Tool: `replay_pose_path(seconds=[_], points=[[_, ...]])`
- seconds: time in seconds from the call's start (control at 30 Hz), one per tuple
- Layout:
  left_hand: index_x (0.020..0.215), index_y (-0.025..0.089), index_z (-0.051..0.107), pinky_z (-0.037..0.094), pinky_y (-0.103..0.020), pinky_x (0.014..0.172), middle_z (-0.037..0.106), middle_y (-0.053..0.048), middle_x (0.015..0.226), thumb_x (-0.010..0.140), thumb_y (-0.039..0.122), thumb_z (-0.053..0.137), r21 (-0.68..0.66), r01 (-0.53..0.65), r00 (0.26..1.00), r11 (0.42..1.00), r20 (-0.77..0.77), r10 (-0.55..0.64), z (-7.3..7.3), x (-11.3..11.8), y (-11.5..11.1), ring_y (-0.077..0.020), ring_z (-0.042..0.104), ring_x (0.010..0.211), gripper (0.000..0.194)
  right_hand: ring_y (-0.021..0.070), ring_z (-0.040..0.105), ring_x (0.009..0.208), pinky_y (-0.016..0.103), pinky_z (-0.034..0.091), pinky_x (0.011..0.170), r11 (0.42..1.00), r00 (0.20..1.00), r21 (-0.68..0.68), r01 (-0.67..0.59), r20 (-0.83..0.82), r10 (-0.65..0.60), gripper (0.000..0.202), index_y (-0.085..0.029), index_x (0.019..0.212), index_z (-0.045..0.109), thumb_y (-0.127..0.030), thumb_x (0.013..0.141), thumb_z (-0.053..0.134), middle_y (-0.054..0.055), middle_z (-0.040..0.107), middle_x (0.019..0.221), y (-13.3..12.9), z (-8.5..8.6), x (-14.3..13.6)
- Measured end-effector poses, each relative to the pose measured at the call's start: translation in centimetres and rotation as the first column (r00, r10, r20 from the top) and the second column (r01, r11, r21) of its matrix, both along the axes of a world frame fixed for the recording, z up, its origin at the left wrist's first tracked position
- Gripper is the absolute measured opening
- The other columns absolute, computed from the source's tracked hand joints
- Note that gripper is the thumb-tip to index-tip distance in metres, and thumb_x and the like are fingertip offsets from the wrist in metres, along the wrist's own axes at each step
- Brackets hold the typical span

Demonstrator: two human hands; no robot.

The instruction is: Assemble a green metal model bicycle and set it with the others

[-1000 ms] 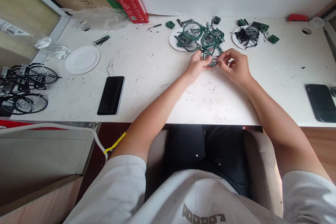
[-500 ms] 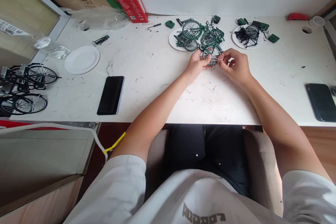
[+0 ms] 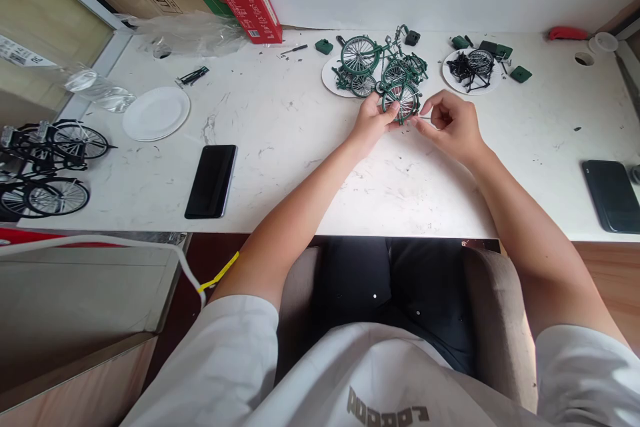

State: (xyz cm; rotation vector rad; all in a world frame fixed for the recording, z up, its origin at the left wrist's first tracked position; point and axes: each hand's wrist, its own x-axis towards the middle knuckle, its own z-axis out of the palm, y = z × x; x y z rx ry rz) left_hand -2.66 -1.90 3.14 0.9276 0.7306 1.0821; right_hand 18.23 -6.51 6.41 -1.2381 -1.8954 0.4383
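Observation:
My left hand is closed on a green model bicycle, its thumb pressed against the near wheel with the thin silver spokes. The far wheel and handlebar stretch away above a white plate with other green bicycle parts. On the right side of the near wheel, my right hand has thumb and forefinger close together in a pinch. A thin sliver shows by those fingertips, too small to name. Under the bicycle, the white plate is partly covered.
Dark parts lie on another plate at right, beside green pieces. A screwdriver rests near a red box. Leftward are a phone, stacked plates and black model bicycles. A second phone sits far right.
The bicycle has shifted slightly left and turned, its handlebar now reaching farther up. My left hand has moved a little left with it. The right fingers have drawn slightly apart at the wheel's edge.

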Motion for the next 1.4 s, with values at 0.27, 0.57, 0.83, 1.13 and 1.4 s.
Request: replay_pose_path(seconds=[0.27, 0.57, 0.83, 1.13, 1.4], points=[[0.135, 0.029, 0.062, 0.060, -0.051, 0.125, 0.082, -0.009, 0.142, 0.106, 0.026, 0.077, 0.018, -0.034, 0.999, 0.999, -0.025, 0.034, 0.1, -0.2, 0.0, -0.0320, 0.075, 0.148, 0.033, 0.0110, 0.027, 0.057, 0.032, 0.030, 0.060, 0.865, 0.909, -0.368, -0.340, 0.108, 0.403, 0.028, -0.028, 0.088, 0.089, -0.057, 0.089, 0.091, -0.007, 0.039, 0.057, -0.9, 1.2, 0.1], [0.138, 0.027, 0.062, 0.056, -0.058, 0.129, 0.080, -0.012, 0.144, 0.101, 0.035, 0.085, 0.015, -0.047, 0.996, 0.999, -0.069, 0.048, 0.2, -0.3, 0.0, -0.0363, 0.072, 0.153, 0.045, 0.0113, 0.031, 0.058, 0.033, 0.034, 0.067, 0.846, 0.903, -0.402, -0.350, 0.095, 0.419, 0.019, -0.028, 0.093, 0.092, -0.047, 0.089, 0.092, -0.007, 0.048, 0.058, -0.6, 0.4, 0.2], [0.138, 0.027, 0.061, 0.059, -0.055, 0.127, 0.082, -0.011, 0.140, 0.105, 0.033, 0.080, 0.021, -0.039, 0.996, 0.999, -0.077, 0.040, -0.1, -0.3, 0.1, -0.0336, 0.074, 0.150, 0.040, 0.0113, 0.035, 0.059, 0.033, 0.035, 0.063, 0.847, 0.904, -0.398, -0.352, 0.091, 0.418, 0.017, -0.024, 0.090, 0.090, -0.041, 0.089, 0.088, -0.005, 0.056, 0.061, -0.7, 0.3, -0.5], [0.131, 0.026, 0.062, 0.054, -0.056, 0.131, 0.080, -0.010, 0.143, 0.105, 0.023, 0.079, -0.012, -0.039, 0.999, 0.999, -0.035, 0.038, 0.0, -0.2, 0.1, -0.0342, 0.069, 0.156, 0.030, 0.0107, 0.034, 0.057, 0.032, 0.032, 0.062, 0.878, 0.917, -0.367, -0.308, 0.133, 0.377, 0.009, -0.022, 0.092, 0.087, -0.028, 0.088, 0.081, -0.007, 0.051, 0.060, -0.9, 0.4, -0.8], [0.135, 0.024, 0.061, 0.056, -0.056, 0.131, 0.083, -0.009, 0.134, 0.107, 0.026, 0.078, 0.036, -0.031, 0.998, 0.999, -0.052, 0.033, -1.3, -0.2, 0.9, -0.0309, 0.073, 0.150, 0.033, 0.0120, 0.025, 0.059, 0.033, 0.030, 0.064, 0.978, 0.980, -0.068, -0.197, 0.002, 0.198, 0.026, -0.023, 0.097, 0.082, -0.048, 0.101, 0.080, -0.009, 0.032, 0.060, -0.5, 0.0, -1.1]])
